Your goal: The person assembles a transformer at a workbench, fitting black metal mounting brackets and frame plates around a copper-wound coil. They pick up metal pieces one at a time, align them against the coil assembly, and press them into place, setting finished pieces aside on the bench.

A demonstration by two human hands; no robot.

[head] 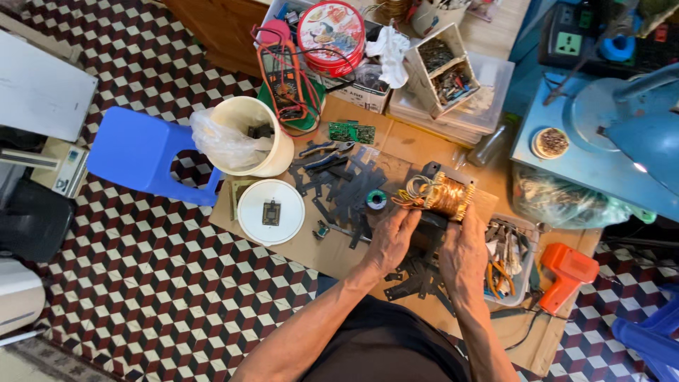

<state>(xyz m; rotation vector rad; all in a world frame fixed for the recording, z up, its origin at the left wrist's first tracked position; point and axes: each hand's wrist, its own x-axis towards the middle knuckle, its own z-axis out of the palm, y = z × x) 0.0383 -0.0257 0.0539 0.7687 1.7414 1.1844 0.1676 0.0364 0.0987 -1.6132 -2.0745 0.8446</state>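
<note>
A copper-wound transformer coil [444, 196] with loose yellow and white wire ends sits over a cardboard sheet [297, 244] on the floor. My left hand [391, 239] reaches up to the coil's near left side, fingers touching its wires and frame. My right hand [463, 249] grips the coil's near right edge. Both hands hold the coil together. Dark flat metal core plates [346, 189] lie scattered left of it, and more plates [419, 281] lie under my wrists. A small solder spool [376, 200] rests just left of the coil.
A white round lid [271, 211] with a small part lies left, beside a cream bucket [249, 135] and blue stool [145, 153]. Pliers [322, 149], a green circuit board [351, 131], a multimeter [284, 81], a round tin [331, 32], a tool tray [522, 260], an orange tool [567, 272] and a blue bench [587, 159] surround the cardboard.
</note>
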